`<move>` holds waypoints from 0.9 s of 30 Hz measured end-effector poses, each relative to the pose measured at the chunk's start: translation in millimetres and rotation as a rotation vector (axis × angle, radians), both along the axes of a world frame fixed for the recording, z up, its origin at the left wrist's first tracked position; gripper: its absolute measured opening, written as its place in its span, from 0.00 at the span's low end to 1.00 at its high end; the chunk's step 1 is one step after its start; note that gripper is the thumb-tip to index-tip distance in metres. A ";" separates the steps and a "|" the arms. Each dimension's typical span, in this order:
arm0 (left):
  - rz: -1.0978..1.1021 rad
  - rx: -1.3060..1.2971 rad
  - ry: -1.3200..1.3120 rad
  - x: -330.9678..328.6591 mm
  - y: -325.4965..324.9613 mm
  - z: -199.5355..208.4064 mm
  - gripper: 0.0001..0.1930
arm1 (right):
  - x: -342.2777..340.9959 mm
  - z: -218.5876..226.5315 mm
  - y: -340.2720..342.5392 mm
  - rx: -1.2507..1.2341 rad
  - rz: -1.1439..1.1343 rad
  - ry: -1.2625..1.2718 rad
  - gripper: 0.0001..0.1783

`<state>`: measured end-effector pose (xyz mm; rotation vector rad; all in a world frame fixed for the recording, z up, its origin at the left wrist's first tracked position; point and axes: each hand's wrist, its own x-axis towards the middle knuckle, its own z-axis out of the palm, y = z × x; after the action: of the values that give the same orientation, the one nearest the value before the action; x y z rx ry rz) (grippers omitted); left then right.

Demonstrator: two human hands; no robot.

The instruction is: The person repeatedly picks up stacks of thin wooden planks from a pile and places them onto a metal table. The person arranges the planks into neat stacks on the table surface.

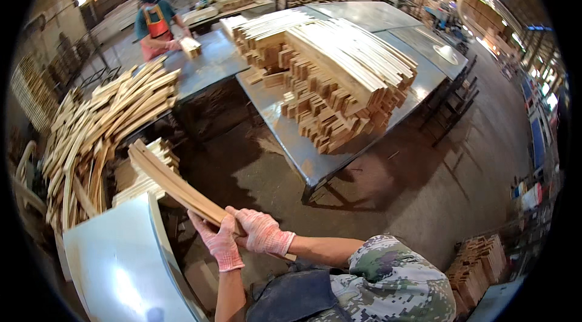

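Both my hands wear pink-and-white knit gloves and hold a small bundle of long wooden slats in front of my body. The slats slant away to the far left, and their near end passes under my right forearm. My left hand supports the bundle from the near left side, its thumb side along the wood. Wrapped over the top, close beside it, is my right hand. Some fingers of both hands are hidden behind the wood and each other. A light metal panel or tabletop lies just left of my left hand.
A metal table ahead bears large stacks of slats. Loose slats heap up at the left, with a neater stack nearer. A co-worker handles a short wood bundle at the far-left table. More cut wood stands lower right.
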<state>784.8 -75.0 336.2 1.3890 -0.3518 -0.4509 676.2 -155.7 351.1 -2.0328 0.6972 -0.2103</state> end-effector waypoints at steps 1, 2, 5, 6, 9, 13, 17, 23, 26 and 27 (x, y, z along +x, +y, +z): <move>-0.020 -0.005 0.006 -0.7 -20.5 -3.9 0.55 | -2.5 -3.0 -17.0 0.013 -0.037 0.000 0.49; -0.072 -0.001 0.015 0.0 -33.6 -7.3 0.56 | -6.2 -1.2 -28.5 0.011 -0.073 0.014 0.49; -0.208 0.006 0.073 8.5 -78.7 -12.9 0.58 | -3.7 -7.7 -66.0 -0.021 -0.179 0.039 0.47; -0.250 -0.007 0.054 18.8 -95.4 -22.8 0.58 | 1.4 -11.0 -80.4 -0.012 -0.232 0.021 0.46; -0.446 0.004 0.079 37.7 -121.2 -24.5 0.57 | 5.4 -18.5 -110.1 0.046 -0.340 0.006 0.45; -0.679 0.079 0.280 84.5 -132.3 -56.0 0.39 | -19.5 20.1 -170.2 0.042 -0.420 0.028 0.42; -0.811 0.366 0.247 126.2 -173.8 -76.9 0.33 | -62.5 75.8 -254.4 -0.542 -0.535 0.208 0.32; -1.252 0.565 0.115 115.0 -242.9 -58.7 0.37 | -136.3 109.6 -302.9 -0.514 -0.794 0.899 0.39; -1.305 0.535 0.271 98.5 -244.2 -66.1 0.37 | -168.0 76.3 -272.3 -0.770 -0.857 0.912 0.42; -1.341 0.536 0.316 96.2 -246.1 -65.5 0.37 | -180.6 59.5 -259.1 -0.978 -0.858 0.919 0.44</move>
<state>880.9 -321.1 270.6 1.3855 -0.9326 -1.9485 495.6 -414.8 410.5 -2.5511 2.4156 -0.0861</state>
